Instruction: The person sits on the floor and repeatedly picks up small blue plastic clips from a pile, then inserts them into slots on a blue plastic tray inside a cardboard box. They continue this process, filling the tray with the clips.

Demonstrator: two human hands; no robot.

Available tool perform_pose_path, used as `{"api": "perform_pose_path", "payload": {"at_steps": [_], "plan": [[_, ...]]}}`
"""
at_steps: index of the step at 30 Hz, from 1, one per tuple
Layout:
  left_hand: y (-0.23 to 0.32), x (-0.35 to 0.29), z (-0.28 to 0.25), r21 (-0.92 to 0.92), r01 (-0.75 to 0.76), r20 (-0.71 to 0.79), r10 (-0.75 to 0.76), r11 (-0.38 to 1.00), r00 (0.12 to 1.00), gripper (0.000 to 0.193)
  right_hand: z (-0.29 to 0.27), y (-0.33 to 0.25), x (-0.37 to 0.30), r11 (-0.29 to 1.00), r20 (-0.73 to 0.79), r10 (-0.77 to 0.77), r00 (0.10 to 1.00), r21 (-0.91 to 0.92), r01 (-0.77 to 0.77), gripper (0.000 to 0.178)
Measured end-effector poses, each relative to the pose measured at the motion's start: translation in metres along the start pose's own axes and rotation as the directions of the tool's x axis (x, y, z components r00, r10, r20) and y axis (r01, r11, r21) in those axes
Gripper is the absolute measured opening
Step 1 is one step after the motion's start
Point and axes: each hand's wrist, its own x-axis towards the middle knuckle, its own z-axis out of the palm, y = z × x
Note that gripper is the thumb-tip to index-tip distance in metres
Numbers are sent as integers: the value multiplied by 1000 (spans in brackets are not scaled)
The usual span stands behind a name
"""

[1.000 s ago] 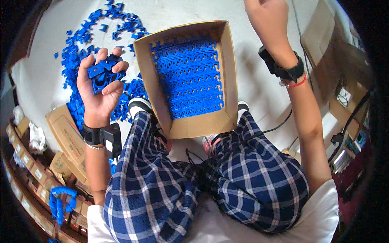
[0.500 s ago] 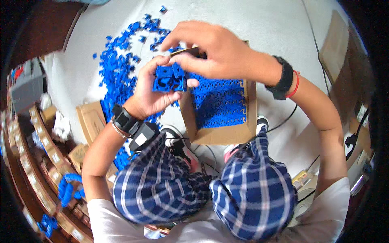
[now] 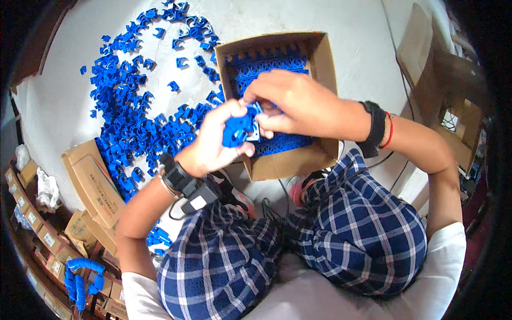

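White floor [image 3: 330,32] strewn with blue clips [image 3: 133,122] beside stacked cardboard boxes [image 3: 90,181].

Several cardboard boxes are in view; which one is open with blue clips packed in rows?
The open box under both hands, above the knees; the boxes at left are closed.

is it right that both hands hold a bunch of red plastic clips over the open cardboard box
Not quite: the clips are blue, not red, as the head view shows. The rest holds: the left hand and right hand hold them together over the open cardboard box.
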Motion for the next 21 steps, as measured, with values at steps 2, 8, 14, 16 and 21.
{"api": "perform_pose_path", "payload": {"at_steps": [2,8,14,16,21], "plan": [[-7,-2,-6,-73,46,-30,-49,996,998,44,5,-1,3,1000,80,1,997,11,-2,29],[-11,-1,-25,-177,-7,225,48,984,973,51,18,19,12,972,89,-83,993,226,61,29],[0,5,-31,6,-97,158,95,995,983,51,31,20,12,965,-146,18,989,262,21,34],[3,7,-30,72,-99,133,89,992,987,50,32,16,11,950,-158,107,982,308,-54,37],[10,9,-28,84,-137,163,122,987,979,44,37,10,5,920,-233,244,942,362,-149,34]]}}
